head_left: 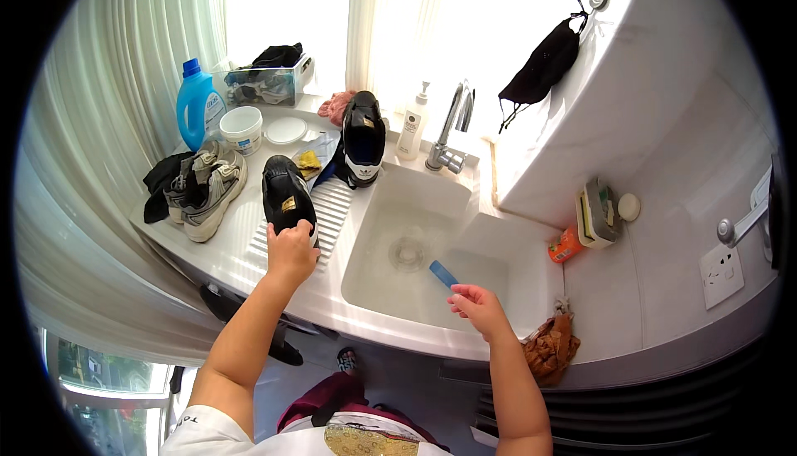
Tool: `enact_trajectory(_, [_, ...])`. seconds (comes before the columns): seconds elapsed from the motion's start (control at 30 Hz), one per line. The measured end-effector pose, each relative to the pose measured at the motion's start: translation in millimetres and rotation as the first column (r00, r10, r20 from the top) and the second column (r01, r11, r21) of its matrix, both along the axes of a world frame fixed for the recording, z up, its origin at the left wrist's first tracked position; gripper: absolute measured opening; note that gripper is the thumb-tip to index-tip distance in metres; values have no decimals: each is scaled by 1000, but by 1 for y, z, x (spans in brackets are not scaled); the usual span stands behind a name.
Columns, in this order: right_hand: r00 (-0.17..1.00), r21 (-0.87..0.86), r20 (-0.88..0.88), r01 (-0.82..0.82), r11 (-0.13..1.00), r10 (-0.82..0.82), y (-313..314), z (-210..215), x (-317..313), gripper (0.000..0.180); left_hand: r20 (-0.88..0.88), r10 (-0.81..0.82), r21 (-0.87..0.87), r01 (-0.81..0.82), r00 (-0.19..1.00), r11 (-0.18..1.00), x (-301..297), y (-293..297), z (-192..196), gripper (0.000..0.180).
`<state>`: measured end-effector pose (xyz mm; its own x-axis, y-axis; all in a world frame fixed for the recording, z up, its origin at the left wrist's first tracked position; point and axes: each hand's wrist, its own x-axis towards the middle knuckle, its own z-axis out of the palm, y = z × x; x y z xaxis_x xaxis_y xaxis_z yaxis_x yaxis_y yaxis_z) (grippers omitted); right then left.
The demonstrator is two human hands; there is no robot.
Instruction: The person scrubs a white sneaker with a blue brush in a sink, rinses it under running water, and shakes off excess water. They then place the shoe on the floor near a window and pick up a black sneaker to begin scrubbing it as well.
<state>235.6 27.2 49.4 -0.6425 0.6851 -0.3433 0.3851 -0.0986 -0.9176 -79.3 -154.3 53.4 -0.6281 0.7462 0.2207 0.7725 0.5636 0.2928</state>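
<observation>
Left hand (290, 253) is clamped on the heel of a black sneaker (286, 195) sitting on the ribbed washboard (332, 211). Right hand (477, 307) pinches a blue brush handle (442, 273) over the sink (498, 261).

Your left hand (290, 250) rests on the heel of the black sneaker (286, 195) lying on the ribbed white washboard (332, 211), at nine o'clock of the white rectangular sink (390, 207). Your right hand (477, 307) holds the blue brush handle (442, 273) over the sink's front. A second black shoe (364, 136) stands at eleven o'clock, before the chrome tap (448, 136) at twelve. Grey sneakers (207, 186) lie left of the washboard; behind them stand the blue detergent bottle (198, 107) and the white tub (242, 128).
</observation>
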Motion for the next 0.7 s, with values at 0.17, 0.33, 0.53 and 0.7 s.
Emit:
enact_trajectory(0.17, [896, 274, 444, -111, 955, -24, 87, -48, 13, 45, 59, -149, 397, 114, 987, 911, 5, 1, 24, 35])
enact_trajectory(0.33, [481, 217, 870, -569, 793, 107, 122, -125, 17, 57, 51, -546, 403, 483, 836, 777, 58, 14, 83, 37])
enact_trajectory(0.53, [250, 34, 954, -634, 772, 164, 130, -186, 5, 53, 214, -700, 198, 671, 682, 714, 107, 84, 36, 34])
enact_trajectory(0.7, [175, -63, 955, -672, 738, 241, 147, -191, 9, 33, 249, -686, -127, 725, 683, 676, 121, 140, -64, 28])
